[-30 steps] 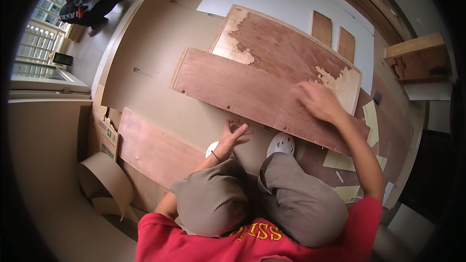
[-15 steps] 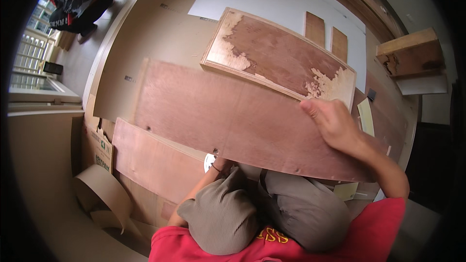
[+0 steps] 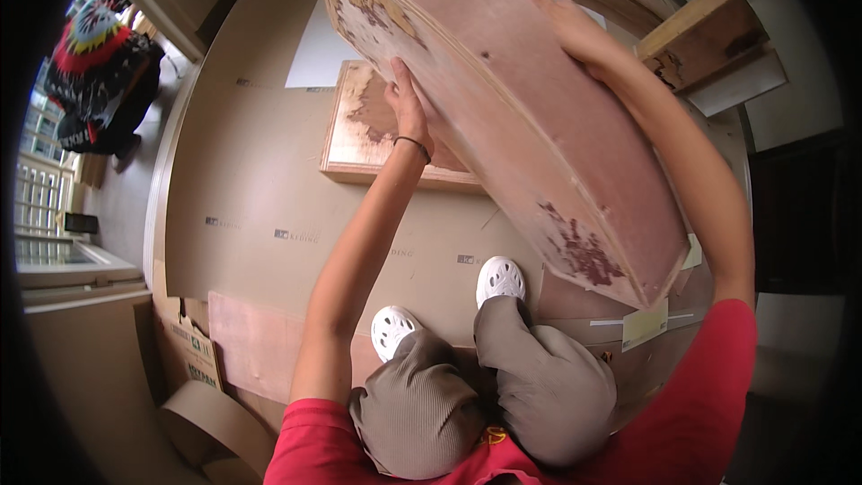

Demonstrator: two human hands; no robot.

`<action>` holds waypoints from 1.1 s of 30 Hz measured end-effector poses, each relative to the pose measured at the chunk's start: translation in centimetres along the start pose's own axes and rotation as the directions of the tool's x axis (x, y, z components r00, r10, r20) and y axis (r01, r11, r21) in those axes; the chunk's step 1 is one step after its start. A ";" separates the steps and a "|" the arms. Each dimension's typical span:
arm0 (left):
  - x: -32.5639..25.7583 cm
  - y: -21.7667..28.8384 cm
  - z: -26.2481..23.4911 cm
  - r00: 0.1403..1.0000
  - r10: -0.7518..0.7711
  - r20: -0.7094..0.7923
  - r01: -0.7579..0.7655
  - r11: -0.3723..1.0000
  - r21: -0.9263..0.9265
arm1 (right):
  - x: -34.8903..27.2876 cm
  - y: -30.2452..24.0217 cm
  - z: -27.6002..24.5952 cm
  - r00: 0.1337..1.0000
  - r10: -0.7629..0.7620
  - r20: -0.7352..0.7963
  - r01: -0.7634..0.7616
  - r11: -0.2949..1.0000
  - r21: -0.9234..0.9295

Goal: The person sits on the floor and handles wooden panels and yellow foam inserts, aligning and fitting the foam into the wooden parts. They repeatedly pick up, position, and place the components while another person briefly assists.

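Both my hands hold up a long wooden box-like piece, tilted diagonally from upper left to lower right. One of its faces is smooth reddish-brown plywood; the adjoining face has patchy, peeled-looking veneer at both ends. My left hand presses against the patchy face, thumb side up, some fingers hidden. Over the far long edge, my right hand grips the smooth face. Beneath it on the floor covering lies a similar wooden box, partly hidden by the held piece.
Brown protective sheeting covers the floor. A reddish plywood sheet lies at the left near my white shoes. A curled brown strip sits lower left. At right stands a wooden block-like box. Another person bends at far left.
The held piece has been lifted and turned from nearly level to a steep diagonal, showing its patchy face. My left hand has come up onto it; my right hand has moved farther away.
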State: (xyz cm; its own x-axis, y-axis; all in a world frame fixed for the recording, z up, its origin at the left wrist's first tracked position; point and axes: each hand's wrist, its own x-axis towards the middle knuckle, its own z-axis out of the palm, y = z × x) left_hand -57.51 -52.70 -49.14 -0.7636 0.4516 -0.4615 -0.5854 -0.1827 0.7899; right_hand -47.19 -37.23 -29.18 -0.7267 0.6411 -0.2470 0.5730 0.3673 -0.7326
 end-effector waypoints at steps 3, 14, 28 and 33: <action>0.3 -0.2 3.4 0.994 0.109 -0.005 -0.108 0.989 0.100 | 2.6 1.0 1.3 0.994 0.107 -0.023 -0.102 0.980 0.171; 4.7 4.0 8.5 0.853 0.140 0.503 0.017 0.955 -0.296 | 8.0 3.4 2.8 0.968 0.223 -0.114 -0.179 0.935 0.307; 9.7 3.1 9.3 0.770 0.098 0.630 -0.298 0.929 0.220 | 11.5 14.3 1.9 0.913 -0.282 -0.295 0.240 0.955 -0.173; 8.0 3.5 9.4 0.789 -0.062 0.612 -0.239 0.886 0.398 | -8.9 15.9 -3.3 0.837 -0.363 -0.410 0.207 0.903 -0.377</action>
State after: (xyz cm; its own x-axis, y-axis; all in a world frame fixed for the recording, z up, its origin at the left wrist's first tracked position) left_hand -63.11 -41.51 -46.29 -0.3992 0.9017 -0.1663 -0.2276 0.0783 0.9706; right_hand -30.35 -34.89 -36.48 -0.6607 0.6793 0.3193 0.5101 0.7184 -0.4730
